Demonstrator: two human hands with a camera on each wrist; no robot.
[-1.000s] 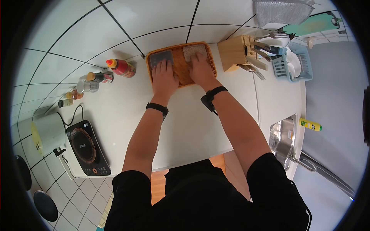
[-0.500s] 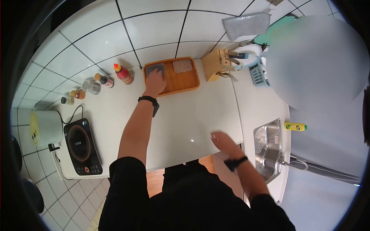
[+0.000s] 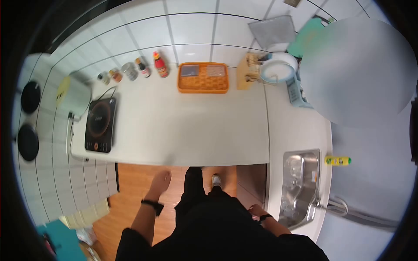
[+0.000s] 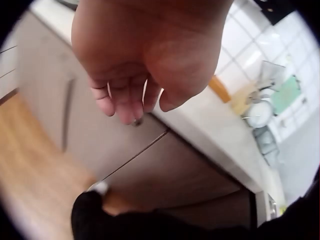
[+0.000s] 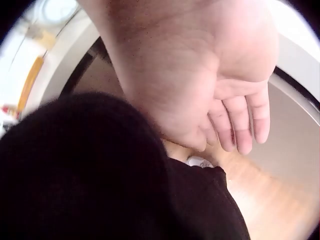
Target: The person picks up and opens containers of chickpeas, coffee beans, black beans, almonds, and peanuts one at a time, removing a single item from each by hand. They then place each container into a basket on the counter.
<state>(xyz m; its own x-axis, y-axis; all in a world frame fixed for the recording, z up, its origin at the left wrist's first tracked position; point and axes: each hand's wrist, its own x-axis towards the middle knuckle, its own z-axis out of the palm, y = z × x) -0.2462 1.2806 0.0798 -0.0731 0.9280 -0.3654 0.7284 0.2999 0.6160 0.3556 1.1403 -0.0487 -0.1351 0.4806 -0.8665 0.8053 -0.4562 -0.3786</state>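
Observation:
My left hand [image 3: 161, 181] hangs in front of the counter's near edge, over the wooden floor. In the left wrist view its fingers [image 4: 127, 102] are loosely bent and hold nothing. Low beside my body on the right is my right hand [image 3: 257, 210], near the sink side; the right wrist view shows its relaxed fingers [image 5: 240, 122] with nothing in them. An orange woven basket [image 3: 202, 86] lies at the back of the counter against the tiles. Inside it are a dark grey flat box [image 3: 190, 70] at left and a pinkish clear-topped box [image 3: 215, 71] at right.
Left of the basket stand a red sauce bottle [image 3: 160, 65] and several seasoning bottles. An induction cooker [image 3: 100, 125] lies at the counter's left end. To the right are a knife block [image 3: 245, 75], a dish rack [image 3: 296, 93], a sink [image 3: 300, 187] and a yellow bottle [image 3: 338, 161].
Both hands have left the basket and come back toward my body, the right one first. The basket and its two boxes stay at the back of the counter. The head view has shifted.

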